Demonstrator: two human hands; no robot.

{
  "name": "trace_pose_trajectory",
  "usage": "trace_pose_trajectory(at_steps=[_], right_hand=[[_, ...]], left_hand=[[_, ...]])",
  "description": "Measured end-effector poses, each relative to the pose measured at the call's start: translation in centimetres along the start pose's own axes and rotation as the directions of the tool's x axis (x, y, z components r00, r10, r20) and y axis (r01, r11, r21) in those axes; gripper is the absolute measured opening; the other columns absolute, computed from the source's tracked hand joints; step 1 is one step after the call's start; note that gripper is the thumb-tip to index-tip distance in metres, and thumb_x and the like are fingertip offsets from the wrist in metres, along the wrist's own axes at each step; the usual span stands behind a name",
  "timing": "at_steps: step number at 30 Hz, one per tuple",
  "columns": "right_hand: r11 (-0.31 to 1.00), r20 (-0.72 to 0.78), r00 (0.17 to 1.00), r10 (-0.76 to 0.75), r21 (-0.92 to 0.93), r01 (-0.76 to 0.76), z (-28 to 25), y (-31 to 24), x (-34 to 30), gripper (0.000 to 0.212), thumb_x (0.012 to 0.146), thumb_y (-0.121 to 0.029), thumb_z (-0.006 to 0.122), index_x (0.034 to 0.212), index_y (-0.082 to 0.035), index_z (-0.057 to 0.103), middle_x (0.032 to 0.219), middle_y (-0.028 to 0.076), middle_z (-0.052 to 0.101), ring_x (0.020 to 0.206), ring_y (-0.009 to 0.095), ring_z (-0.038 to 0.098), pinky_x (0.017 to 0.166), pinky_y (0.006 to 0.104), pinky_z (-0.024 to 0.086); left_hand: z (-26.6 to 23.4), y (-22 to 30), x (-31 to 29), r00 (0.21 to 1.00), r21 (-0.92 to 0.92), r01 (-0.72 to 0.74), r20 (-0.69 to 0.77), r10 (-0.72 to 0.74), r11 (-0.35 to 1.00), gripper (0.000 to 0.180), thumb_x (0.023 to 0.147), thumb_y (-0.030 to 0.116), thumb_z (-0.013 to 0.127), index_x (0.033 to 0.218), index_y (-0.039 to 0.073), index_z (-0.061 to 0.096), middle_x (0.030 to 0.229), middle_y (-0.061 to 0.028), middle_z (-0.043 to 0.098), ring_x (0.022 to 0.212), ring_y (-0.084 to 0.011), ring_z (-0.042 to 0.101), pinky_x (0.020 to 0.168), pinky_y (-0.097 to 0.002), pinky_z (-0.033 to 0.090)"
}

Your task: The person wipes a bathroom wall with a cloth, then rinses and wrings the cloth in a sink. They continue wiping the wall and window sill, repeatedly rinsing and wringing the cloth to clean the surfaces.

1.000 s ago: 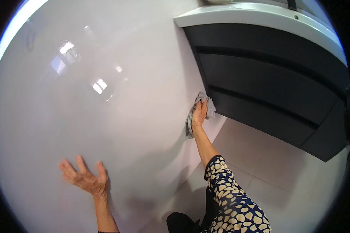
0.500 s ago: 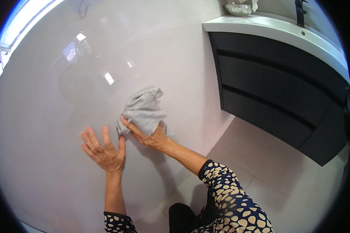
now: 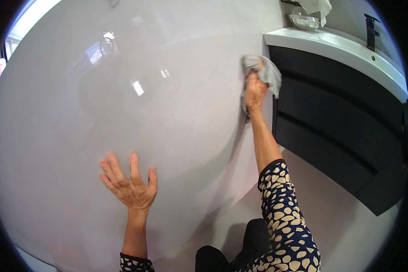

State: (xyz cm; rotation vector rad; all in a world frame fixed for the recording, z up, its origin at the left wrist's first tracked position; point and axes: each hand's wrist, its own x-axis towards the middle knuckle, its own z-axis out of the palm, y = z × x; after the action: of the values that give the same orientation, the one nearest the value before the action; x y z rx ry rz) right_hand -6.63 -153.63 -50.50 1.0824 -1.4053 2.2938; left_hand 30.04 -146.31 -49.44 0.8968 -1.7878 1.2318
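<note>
Here, a grey cloth (image 3: 264,72) is gripped in the right hand (image 3: 255,90) and pressed against the glossy white wall (image 3: 122,113) beside the dark cabinet (image 3: 340,122); the left hand (image 3: 131,188) is laid flat on it, fingers spread.

Left hand (image 3: 130,186) flat, fingers splayed — right arm stretched up, right hand (image 3: 255,90) in closed grip.

No packages, labels, signs or screens show anywhere in this view. Neither the glossy pale wall at left nor the dark cabinet at far right carries any.
</note>
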Motion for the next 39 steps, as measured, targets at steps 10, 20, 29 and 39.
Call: trace_pose_trajectory(at_steps=[10, 20, 29, 39], right_hand=[[0.981, -0.05, 0.988, -0.145, -0.138, 0.137, 3.0, -4.0, -6.1, 0.049, 0.082, -0.014, 0.048, 0.131, -0.011, 0.047, 0.083, 0.012, 0.056, 0.08, 0.025, 0.051, 0.082, 0.0386, 0.039], [0.609, 0.396, 0.549, -0.736, 0.032, 0.793, 4.7, -13.6, -13.2, 0.05, 0.079, -0.016, 0.055, 0.129, -0.018, 0.049, 0.113, 0.008, 0.058, 0.105, 0.022, 0.054, 0.09, 0.0389, 0.042], [0.911, 0.335, 0.85, -0.407, 0.077, 0.406, 6.4, -16.4, -2.6, 0.051, 0.083, -0.013, 0.047, 0.134, -0.014, 0.042, 0.129, 0.008, 0.05, 0.117, 0.028, 0.046, 0.102, 0.0385, 0.033], [0.716, 0.359, 0.646, -0.673, 0.099, 0.691, 8.6, -21.0, -11.6, 0.048, 0.08, -0.012, 0.054, 0.127, -0.013, 0.049, 0.124, 0.011, 0.052, 0.117, 0.028, 0.047, 0.102, 0.0371, 0.035]], left_hand=[[1.4, 1.1, -0.2, 0.999, -0.131, 0.036, 0.021, -0.034, 0.991, 0.057, 0.082, 0.04, 0.055, 0.13, 0.013, 0.038, 0.142, -0.0184, 0.027, 0.135, -0.0382, 0.017, 0.107, -0.0554, 0.01], [-0.3, 0.1, 0.4, 0.999, -0.515, 0.025, -0.018, -0.04, 0.857, 0.061, 0.085, 0.044, 0.053, 0.131, 0.011, 0.032, 0.138, -0.0187, 0.031, 0.13, -0.0397, 0.025, 0.104, -0.0569, 0.018], [-7.0, -9.6, -8.4, 0.903, 0.056, 0.424, 0.054, -0.427, 0.904, 0.058, 0.088, 0.027, 0.05, 0.136, 0.004, 0.026, 0.145, -0.0173, 0.016, 0.134, -0.0371, 0.012, 0.107, -0.0539, 0.011], [-7.2, -10.6, -9.2, 0.944, 0.267, 0.328, -0.052, -0.326, 0.906, 0.055, 0.095, 0.038, 0.031, 0.135, 0.0, 0.029, 0.143, -0.0211, 0.023, 0.134, -0.0386, 0.018, 0.107, -0.0525, 0.012]])
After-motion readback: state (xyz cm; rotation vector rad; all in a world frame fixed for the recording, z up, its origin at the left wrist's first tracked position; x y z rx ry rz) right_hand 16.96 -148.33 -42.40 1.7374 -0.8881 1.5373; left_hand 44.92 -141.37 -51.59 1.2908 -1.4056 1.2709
